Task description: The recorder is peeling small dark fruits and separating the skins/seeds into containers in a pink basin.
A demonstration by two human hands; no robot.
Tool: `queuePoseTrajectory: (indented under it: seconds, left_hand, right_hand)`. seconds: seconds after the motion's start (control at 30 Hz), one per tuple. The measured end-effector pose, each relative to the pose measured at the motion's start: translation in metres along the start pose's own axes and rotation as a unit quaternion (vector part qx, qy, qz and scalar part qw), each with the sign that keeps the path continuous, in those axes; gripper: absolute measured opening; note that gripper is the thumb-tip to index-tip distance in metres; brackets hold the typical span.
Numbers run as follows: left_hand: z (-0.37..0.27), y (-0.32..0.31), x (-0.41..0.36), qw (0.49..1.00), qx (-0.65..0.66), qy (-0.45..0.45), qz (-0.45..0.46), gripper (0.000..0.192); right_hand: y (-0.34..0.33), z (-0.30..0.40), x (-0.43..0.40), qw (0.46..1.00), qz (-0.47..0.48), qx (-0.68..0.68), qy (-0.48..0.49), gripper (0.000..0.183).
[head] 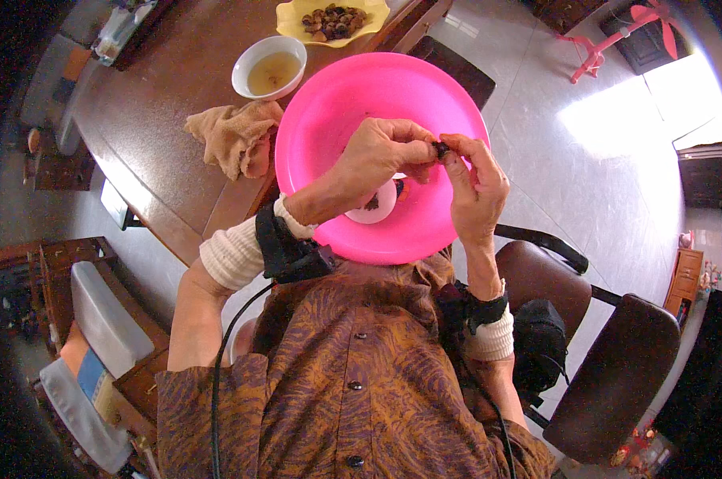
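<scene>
Over the right side of a pink plastic basin [313, 126], my left hand [376, 149] and my right hand [479, 185] meet at the fingertips. Between them is a small dark, wrinkled piece [440, 149], pinched from both sides by thumbs and forefingers. What it is exactly cannot be made out. Beneath my left wrist, a small white dish [380, 211] sits in the basin with dark bits on it. My left hand and forearm hide part of the dish and of the basin floor. The basin rests close to my lap, beside the table.
On the wooden table [163, 114] stand a white bowl [271, 69] of yellowish liquid and a yellow scalloped dish [337, 21] with several brown pieces. A tan cloth [238, 138] lies crumpled left of the basin. A brown padded chair [540, 275] is at my right.
</scene>
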State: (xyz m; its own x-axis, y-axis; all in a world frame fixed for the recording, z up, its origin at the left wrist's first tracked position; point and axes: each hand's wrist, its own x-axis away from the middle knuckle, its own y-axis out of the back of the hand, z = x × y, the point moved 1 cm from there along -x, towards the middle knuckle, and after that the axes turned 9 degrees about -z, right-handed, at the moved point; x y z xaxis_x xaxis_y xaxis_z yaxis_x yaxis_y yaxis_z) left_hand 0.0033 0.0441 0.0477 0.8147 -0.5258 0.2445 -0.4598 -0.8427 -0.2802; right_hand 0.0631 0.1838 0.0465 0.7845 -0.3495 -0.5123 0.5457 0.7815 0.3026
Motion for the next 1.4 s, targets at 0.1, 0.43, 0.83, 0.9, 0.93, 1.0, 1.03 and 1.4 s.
queuePoseTrajectory:
  seconds: [0.1,0.43,0.83,0.9,0.93,1.0,1.03,1.4]
  left_hand:
    - [0.0,-0.004,0.001,0.999,0.027,-0.022,-0.016,0.012]
    - [-0.007,-0.005,0.001,0.995,-0.068,-0.058,-0.054,0.008]
    - [-0.012,-0.005,0.003,0.994,-0.088,-0.062,-0.02,0.011]
    - [-0.012,-0.005,0.002,0.994,-0.09,-0.065,-0.012,0.012]
    - [-0.011,-0.004,0.002,0.993,-0.098,-0.068,-0.005,0.013]
    - [-0.012,-0.003,0.002,0.992,-0.105,-0.072,0.0,0.013]
    - [-0.012,-0.003,0.002,0.991,-0.111,-0.071,-0.002,0.014]
    - [-0.016,0.003,0.006,0.989,-0.136,-0.063,-0.004,0.019]
  right_hand:
    - [-0.001,0.0,0.001,0.999,-0.004,-0.03,-0.038,0.014]
    - [0.005,0.007,0.0,0.994,-0.028,0.074,0.08,0.012]
    - [0.01,-0.006,0.0,0.981,0.074,-0.085,-0.159,0.015]
    - [0.01,-0.006,0.0,0.976,0.08,-0.088,-0.182,0.015]
    - [0.009,-0.006,0.001,0.968,0.083,-0.116,-0.207,0.015]
    - [0.007,-0.007,0.002,0.959,0.085,-0.144,-0.231,0.015]
    - [0.006,-0.007,0.003,0.947,0.078,-0.198,-0.243,0.015]
    - [-0.004,-0.021,0.009,0.865,0.093,-0.398,-0.291,0.019]
